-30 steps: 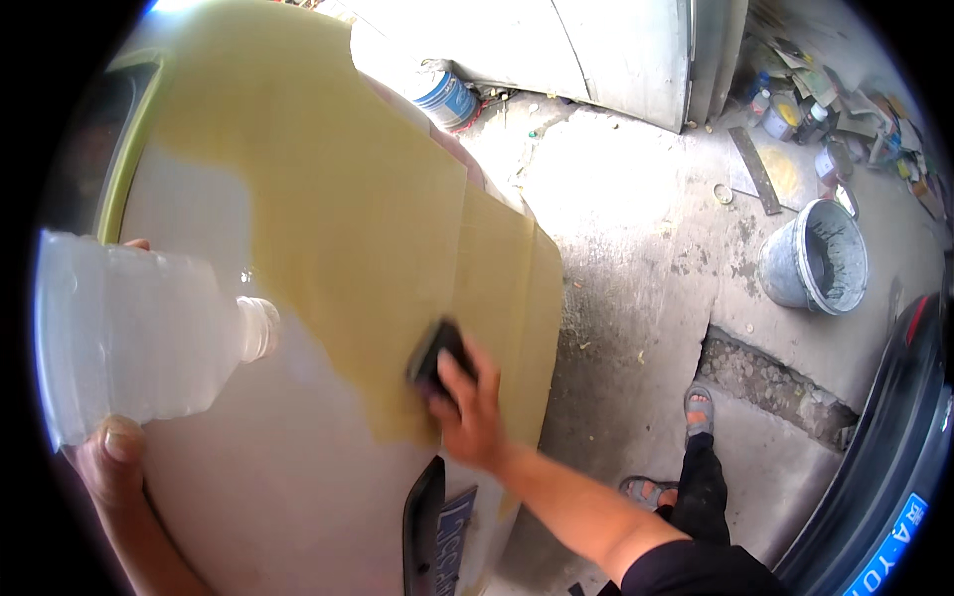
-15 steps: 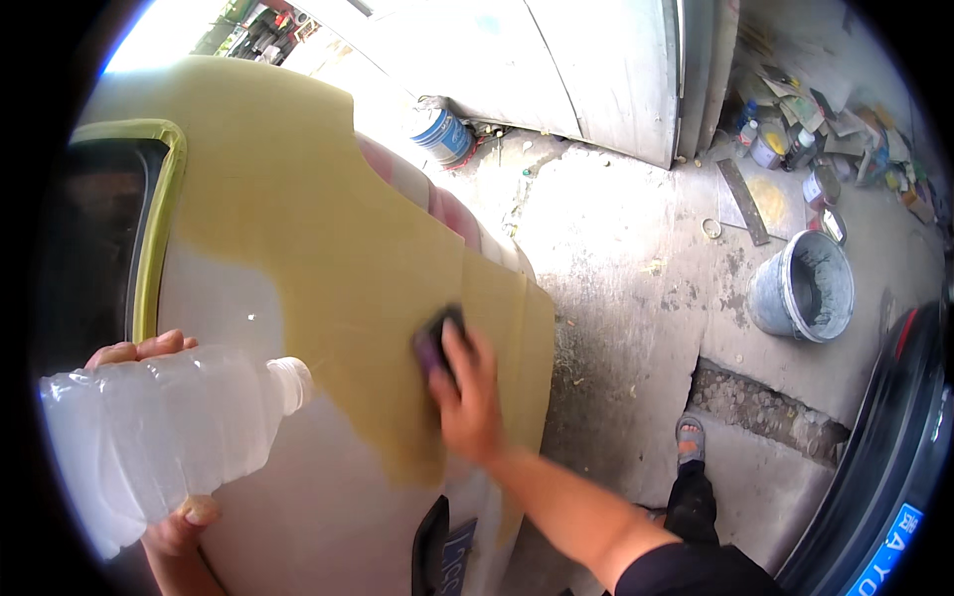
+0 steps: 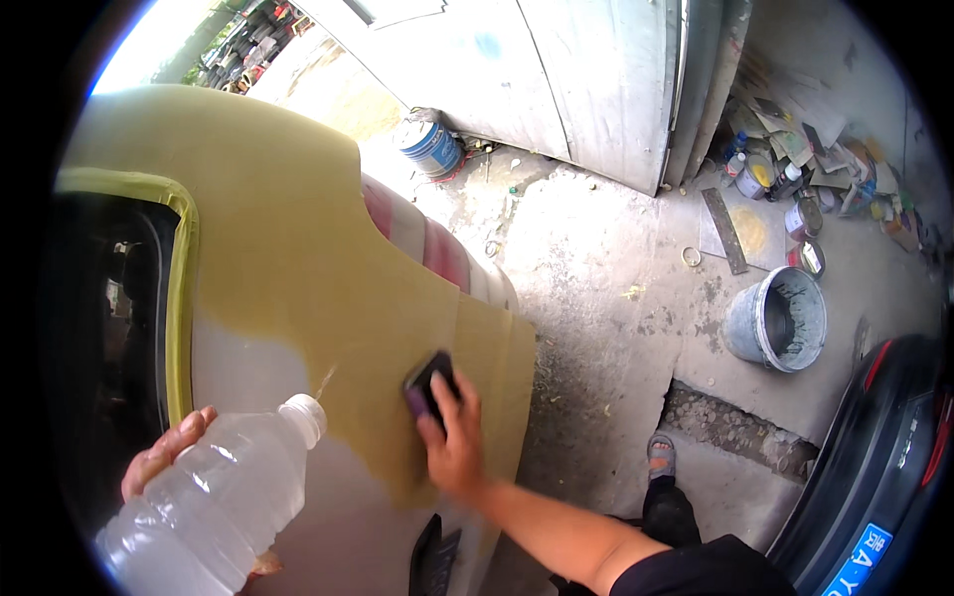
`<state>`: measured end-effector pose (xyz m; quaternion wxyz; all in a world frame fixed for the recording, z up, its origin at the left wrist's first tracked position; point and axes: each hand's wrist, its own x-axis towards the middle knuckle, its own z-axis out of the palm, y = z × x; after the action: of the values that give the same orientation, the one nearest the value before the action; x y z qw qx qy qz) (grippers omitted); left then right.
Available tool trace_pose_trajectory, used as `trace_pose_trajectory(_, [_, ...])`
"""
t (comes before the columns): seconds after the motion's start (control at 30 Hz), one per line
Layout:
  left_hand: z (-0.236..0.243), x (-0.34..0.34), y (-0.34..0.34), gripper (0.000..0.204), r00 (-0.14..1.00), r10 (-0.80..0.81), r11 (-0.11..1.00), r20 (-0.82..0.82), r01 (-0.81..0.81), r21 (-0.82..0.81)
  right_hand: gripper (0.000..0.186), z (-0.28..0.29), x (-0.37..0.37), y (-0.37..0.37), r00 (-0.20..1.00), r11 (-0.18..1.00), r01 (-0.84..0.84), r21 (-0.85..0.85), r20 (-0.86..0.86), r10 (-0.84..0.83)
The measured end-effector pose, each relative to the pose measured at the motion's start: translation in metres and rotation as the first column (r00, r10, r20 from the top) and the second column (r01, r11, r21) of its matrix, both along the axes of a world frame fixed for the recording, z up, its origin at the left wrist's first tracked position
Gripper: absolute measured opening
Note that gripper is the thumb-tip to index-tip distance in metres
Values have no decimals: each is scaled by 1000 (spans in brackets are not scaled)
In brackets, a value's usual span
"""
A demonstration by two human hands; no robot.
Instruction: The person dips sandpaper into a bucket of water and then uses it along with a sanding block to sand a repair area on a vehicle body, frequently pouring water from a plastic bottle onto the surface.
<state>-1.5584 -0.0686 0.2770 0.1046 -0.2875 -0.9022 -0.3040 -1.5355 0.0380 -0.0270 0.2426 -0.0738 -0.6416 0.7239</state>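
Observation:
My left hand (image 3: 164, 455) is wrapped round a clear plastic bottle (image 3: 214, 497), tilted with its uncapped mouth toward the car body. A thin stream of water (image 3: 327, 379) leaves the mouth. My right hand (image 3: 457, 437) grips a dark sanding block (image 3: 427, 385) and presses it on the car's rear panel (image 3: 388, 308), which is yellowish-green with pale grey areas. Beside the panel is a red and white tail light (image 3: 429, 238). Yellow masking tape (image 3: 184, 298) edges the dark rear window (image 3: 109, 298) at the left.
A grey bucket (image 3: 770, 333) stands on the concrete floor at right, near a broken trench (image 3: 740, 422). Behind are a blue paint drum (image 3: 430, 149), a metal door (image 3: 586, 89) and cans among piled clutter (image 3: 845, 159). A dark car (image 3: 884, 467) fills the lower right.
The bottle has swung to a steeper tilt, mouth higher, and water now runs from it. My right hand has slid the sanding block slightly down the panel. The whole view has shifted a little.

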Motion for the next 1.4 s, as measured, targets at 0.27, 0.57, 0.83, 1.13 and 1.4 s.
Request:
trace_pose_trajectory(0.27, [5, 0, 0, 107, 1000, -14, 996, 22, 16, -91, 46, -8, -133, 62, 994, 994, 76, 73, 73, -81])
trace_pose_trajectory(0.57, [1, -4, -6, 109, 997, -71, 996, 16, 71, -46, 50, 25, -67, 24, 996, 999, 6, -38, 87, -3])
trace_pose_trajectory(0.83, [6, -5, 6, 96, 991, -136, 991, -11, 136, -14, 54, 25, -74, 23, 997, 999, -43, 20, 61, 42])
trace_pose_trajectory(1.13, [3, -16, 13, 71, 983, -182, 983, 26, 181, 21, 49, 21, -163, 64, 992, 989, 118, 90, 27, -121])
trace_pose_trajectory(1.4, [-10, -14, 24, 51, 974, -196, 969, 113, 175, 175, 55, 54, -13, 16, 997, 986, -82, 144, 11, 81])
